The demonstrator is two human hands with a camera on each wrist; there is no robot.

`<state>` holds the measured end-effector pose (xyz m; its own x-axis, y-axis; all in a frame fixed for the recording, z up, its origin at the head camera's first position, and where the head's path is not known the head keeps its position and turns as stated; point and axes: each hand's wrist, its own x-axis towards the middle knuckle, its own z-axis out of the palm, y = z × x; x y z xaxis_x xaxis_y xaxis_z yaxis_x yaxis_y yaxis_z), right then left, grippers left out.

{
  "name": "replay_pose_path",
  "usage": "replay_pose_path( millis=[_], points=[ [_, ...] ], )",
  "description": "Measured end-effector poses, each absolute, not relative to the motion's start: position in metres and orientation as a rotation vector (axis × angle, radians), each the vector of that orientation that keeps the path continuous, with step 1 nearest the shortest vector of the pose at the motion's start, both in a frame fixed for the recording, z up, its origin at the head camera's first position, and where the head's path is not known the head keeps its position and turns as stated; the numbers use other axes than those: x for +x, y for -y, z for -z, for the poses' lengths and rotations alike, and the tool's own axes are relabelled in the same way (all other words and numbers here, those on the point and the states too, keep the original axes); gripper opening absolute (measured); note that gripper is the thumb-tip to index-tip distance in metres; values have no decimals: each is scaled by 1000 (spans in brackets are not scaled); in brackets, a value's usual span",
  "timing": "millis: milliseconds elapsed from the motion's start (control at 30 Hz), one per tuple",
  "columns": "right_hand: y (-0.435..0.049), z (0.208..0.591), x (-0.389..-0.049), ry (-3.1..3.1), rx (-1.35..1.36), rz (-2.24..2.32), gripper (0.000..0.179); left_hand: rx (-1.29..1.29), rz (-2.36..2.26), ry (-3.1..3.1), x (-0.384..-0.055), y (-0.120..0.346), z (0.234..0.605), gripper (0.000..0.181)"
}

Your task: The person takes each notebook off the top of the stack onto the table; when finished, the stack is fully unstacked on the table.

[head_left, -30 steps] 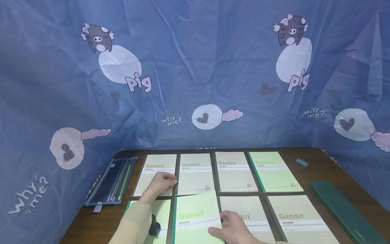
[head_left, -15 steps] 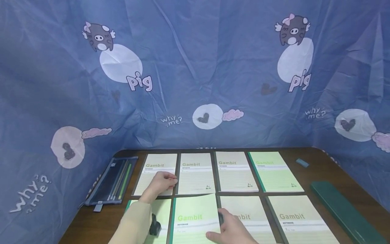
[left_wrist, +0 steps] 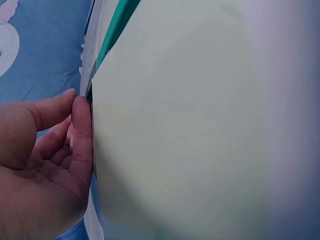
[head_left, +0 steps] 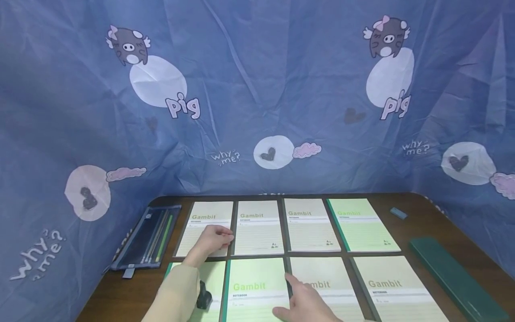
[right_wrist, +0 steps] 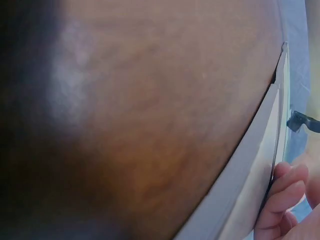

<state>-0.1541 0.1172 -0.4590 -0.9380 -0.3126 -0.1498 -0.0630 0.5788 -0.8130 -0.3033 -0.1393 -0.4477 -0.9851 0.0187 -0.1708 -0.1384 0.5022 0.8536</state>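
Note:
In the head view my right hand point(head_left: 307, 298) lies at the right edge of a pale green Gambit notebook point(head_left: 259, 273) in the front row. Its thumb is over the cover and its index finger lies along the edge; the notebook is flat. My left hand point(head_left: 213, 241) is over the right side of the back-left cream notebook point(head_left: 211, 210), fingers loosely bent. In the left wrist view the left thumb and fingertips are close together, with nothing visible between them. The right wrist view shows curled right fingers point(right_wrist: 281, 197) beside the notebook edges.
Further notebooks form two rows on the dark wooden table point(head_left: 100, 290). A blue pencil pouch point(head_left: 137, 241) with several pencils lies left. A long green case point(head_left: 450, 273) and a small blue-grey eraser-like block point(head_left: 398, 213) lie right. A blue printed curtain point(head_left: 225, 112) hangs behind.
The green front-row notebook was tilted up at its far edge and has come down flat into the row. My right hand has eased down with it. The left hand has stayed put.

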Motion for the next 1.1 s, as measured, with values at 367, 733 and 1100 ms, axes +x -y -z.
replay_pose_path(
  millis=[367,733,1100],
  points=[
    [-118,456,-155,-2541,-309,1240,85,-71,-1493,-2595,-305,139,452,23],
    [-118,457,-155,-2516,-286,1289,86,-95,-1466,-2596,-305,140,451,24],
    [-125,461,-151,-2430,-325,1412,86,-62,-1450,-2602,-304,140,450,26]
  ],
)
